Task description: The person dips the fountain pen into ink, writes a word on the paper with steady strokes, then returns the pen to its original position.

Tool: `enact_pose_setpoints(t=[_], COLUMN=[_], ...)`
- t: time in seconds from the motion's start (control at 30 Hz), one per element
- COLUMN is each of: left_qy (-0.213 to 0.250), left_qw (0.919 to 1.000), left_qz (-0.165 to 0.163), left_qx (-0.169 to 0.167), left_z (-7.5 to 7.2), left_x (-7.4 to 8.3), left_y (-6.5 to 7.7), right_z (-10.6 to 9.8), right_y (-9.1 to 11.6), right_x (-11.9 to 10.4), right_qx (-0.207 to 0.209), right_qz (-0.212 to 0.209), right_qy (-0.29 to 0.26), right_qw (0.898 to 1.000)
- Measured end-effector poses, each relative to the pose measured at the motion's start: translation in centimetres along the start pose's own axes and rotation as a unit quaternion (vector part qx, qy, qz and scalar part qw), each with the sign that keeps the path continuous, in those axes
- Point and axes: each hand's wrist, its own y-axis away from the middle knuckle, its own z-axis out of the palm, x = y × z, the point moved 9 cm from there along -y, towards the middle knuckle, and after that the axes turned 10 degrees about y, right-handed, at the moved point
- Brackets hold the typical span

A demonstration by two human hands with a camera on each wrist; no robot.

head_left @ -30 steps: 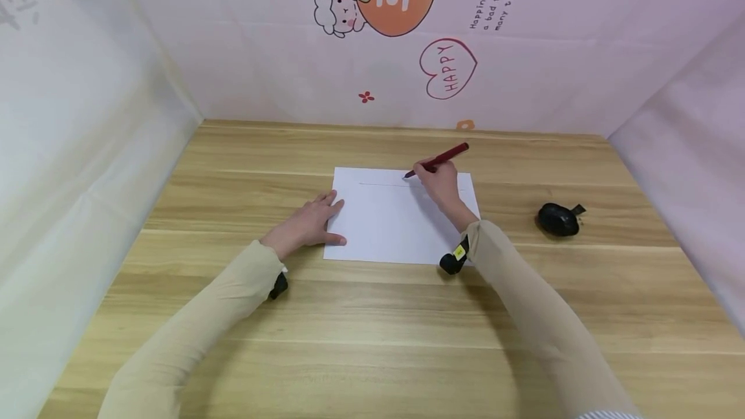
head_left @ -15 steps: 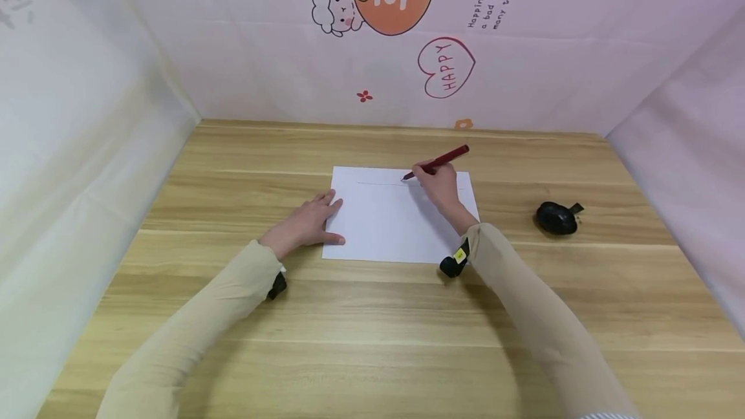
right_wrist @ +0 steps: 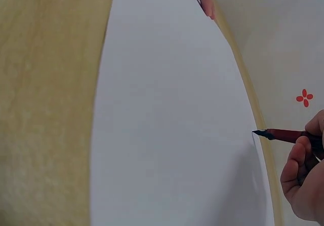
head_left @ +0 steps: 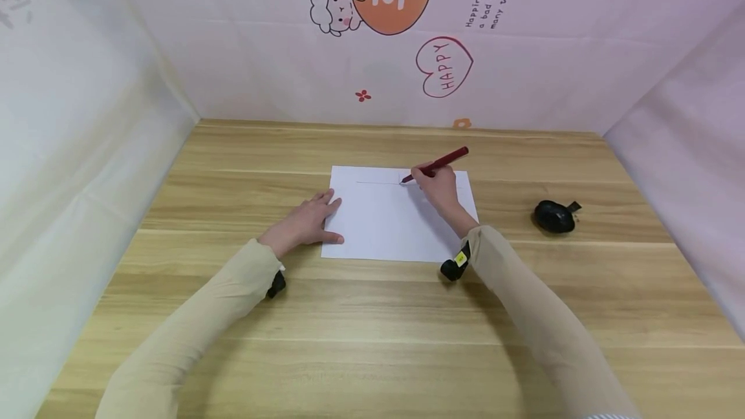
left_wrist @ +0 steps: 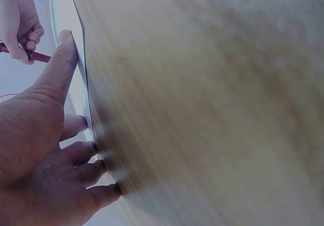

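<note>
A white sheet of paper (head_left: 378, 225) lies flat on the wooden table, with a thin horizontal line across its upper part and a short vertical stroke above that line. My right hand (head_left: 440, 189) grips a dark red pen (head_left: 448, 158), its dark tip on the paper near the short stroke. In the right wrist view the pen (right_wrist: 286, 135) points left onto the sheet, held between curled fingers. My left hand (head_left: 305, 224) rests with spread, straight fingers over the sheet's left edge. The left wrist view shows the thumb (left_wrist: 58, 66) along the paper's border.
A black rounded object (head_left: 554, 217) with a small tab sits on the table (head_left: 372, 341) to the right. White printed curtains (head_left: 262, 63) stand behind and at both sides. Each wrist carries a small black camera, the right one (head_left: 453, 269) overlapping the sheet's lower right corner.
The pen tip has moved slightly down toward me, and a short vertical stroke now shows above the horizontal line. My left hand stays at the paper's left edge.
</note>
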Motion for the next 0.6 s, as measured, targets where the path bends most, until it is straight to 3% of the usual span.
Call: enact_pose_setpoints(t=[0.6], left_qy=[-0.005], left_qw=[1.0000], left_qz=[0.008], left_qx=[0.002], left_z=[0.04], left_x=[0.05], left_y=[-0.09], right_z=[-0.04], right_y=[0.61], right_x=[0.19], right_qx=[0.009], right_qz=[-0.005], right_qy=[-0.003], right_qw=[1.000])
